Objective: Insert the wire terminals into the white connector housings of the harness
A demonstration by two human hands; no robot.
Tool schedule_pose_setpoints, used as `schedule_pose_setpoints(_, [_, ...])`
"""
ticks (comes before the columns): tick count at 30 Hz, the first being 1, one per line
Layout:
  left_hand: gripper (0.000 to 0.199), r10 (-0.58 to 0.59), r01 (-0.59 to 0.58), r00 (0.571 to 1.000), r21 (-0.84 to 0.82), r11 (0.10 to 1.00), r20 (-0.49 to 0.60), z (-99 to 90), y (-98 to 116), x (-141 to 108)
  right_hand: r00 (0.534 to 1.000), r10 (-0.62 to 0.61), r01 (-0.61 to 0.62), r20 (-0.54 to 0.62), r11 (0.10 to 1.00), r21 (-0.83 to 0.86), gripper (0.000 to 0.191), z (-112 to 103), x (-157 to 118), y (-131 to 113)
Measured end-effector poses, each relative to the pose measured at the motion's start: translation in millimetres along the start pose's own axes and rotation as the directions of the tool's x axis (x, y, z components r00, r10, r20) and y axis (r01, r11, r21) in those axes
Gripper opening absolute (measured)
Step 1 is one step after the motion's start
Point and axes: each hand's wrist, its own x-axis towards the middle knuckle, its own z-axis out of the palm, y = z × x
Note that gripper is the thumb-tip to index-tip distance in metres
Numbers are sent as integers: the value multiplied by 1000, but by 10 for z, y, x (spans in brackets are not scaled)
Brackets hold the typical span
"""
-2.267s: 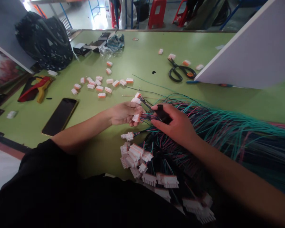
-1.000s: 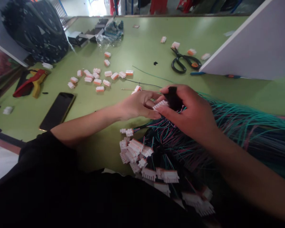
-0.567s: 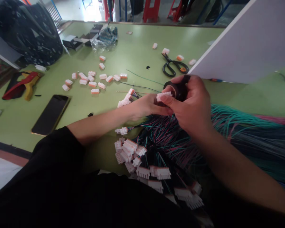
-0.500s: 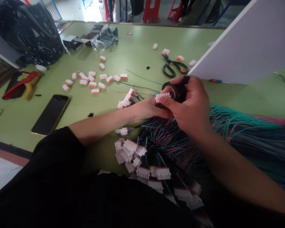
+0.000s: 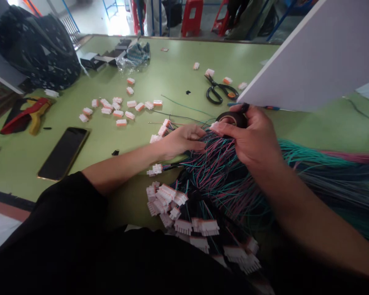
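My right hand (image 5: 256,135) is closed around a roll of black tape (image 5: 238,119). Between its thumb and fingers it also pinches a white connector (image 5: 217,128). Just left of it, my left hand (image 5: 184,141) hovers over the bundle of thin wires (image 5: 217,157), fingers and thumb apart, with nothing visible in them. Pink, green and dark wires spread beneath both hands and off to the right. White connectors with orange strips (image 5: 164,196), fixed to wire ends, are piled nearer my body. A few more connectors (image 5: 163,128) lie behind my left wrist.
Loose white-and-orange connectors (image 5: 117,113) are scattered on the green table (image 5: 172,82). Black scissors (image 5: 218,90) lie near a pale upright panel (image 5: 310,61). At left are a phone (image 5: 63,153), a red-and-yellow tool (image 5: 30,114) and a dark patterned bag (image 5: 37,47).
My left hand has drawn away leftward from the tape roll and opened. My right hand keeps the tape and connector, and the roll has tilted to show its ring. The view has shifted slightly.
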Motion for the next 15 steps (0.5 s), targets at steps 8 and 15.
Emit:
schedule_pose_setpoints(8, [23, 27, -21, 991, 46, 999, -132, 27, -93, 5, 996, 71, -72, 45, 997, 36, 38, -107, 64, 197])
schedule_pose_setpoints(15, [18, 16, -4, 975, 52, 999, -221, 93, -124, -9, 996, 84, -86, 26, 992, 93, 42, -62, 66, 223])
